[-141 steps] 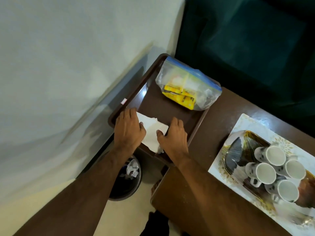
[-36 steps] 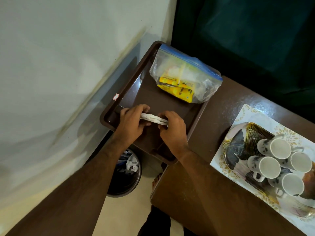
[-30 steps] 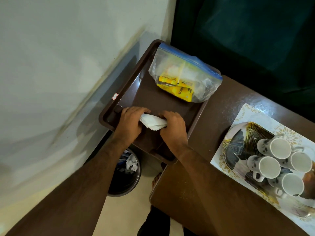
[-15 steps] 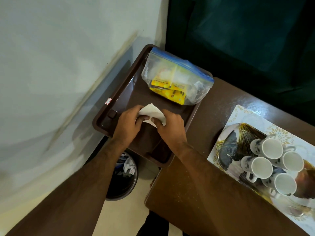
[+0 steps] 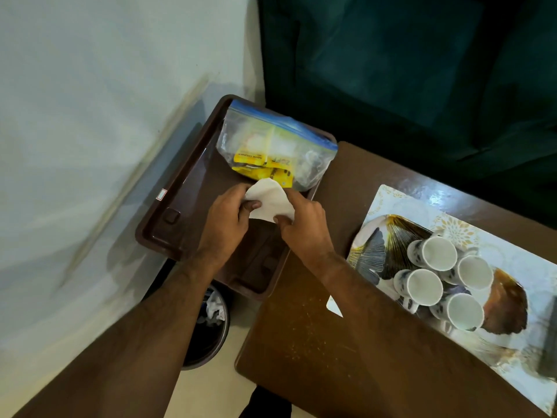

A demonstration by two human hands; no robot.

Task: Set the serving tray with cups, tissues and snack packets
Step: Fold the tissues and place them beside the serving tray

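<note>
White tissue (image 5: 269,200) pinched betw. fingers of left hand (image 5: 224,220) & right hand (image 5: 304,226), held over brown tray (image 5: 184,188), apparently for folding. Packet bag (image 5: 272,149) at far end; cups (image 5: 446,282) on table (image 5: 301,342), not loaded.

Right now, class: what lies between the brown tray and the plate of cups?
In the head view, only bare tabletop separates the brown tray from the plate of cups.

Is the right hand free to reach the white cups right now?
Probably not yet: the right hand and left hand both pinch the folded tissue over the brown tray. The cups sit unobstructed.
</note>
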